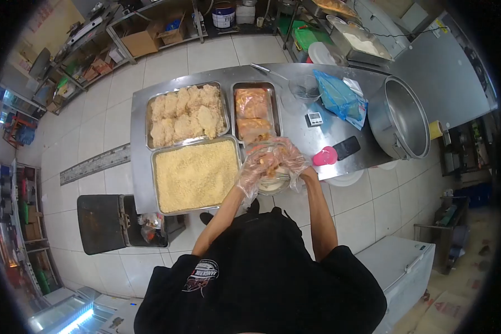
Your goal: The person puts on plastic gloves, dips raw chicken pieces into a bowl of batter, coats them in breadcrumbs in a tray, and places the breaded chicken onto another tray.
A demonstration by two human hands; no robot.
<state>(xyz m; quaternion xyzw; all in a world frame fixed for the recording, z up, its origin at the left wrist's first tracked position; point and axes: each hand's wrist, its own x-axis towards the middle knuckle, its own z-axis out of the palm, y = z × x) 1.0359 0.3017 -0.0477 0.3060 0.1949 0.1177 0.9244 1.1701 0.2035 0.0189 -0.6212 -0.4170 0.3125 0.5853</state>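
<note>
Plastic gloves (247,188), thin, clear and crinkled, cover your left hand (257,166) and your right hand (294,162), which come together over a round bowl (273,191) at the table's near edge. Your fingers are bent and close to one another; through the shiny plastic I cannot tell whether they grip a piece or only touch it. Just beyond them lies the meat (251,103), moist, smooth and orange-pink, in a narrow metal tray (278,103). Left of your hands, dry, grainy yellow crumbs (195,172) fill a wide tray (155,181), and behind that lumpy, rough-coated pieces (181,114) crowd another tray (148,122).

You stand at a smooth steel table (141,172). On its right side are a tall metal pot (379,108), a crumpled blue bag (335,96), a wire strainer (305,89), a small white timer (314,119), a flat black phone (348,148) and a round pink object (324,156). Pale square tiles (117,89) make the floor, with metal shelves (116,42) behind and a white chest freezer (395,261) at your right.

Counted on the table: three trays, one bowl, one pot, one bag, one strainer, one timer and one phone.
</note>
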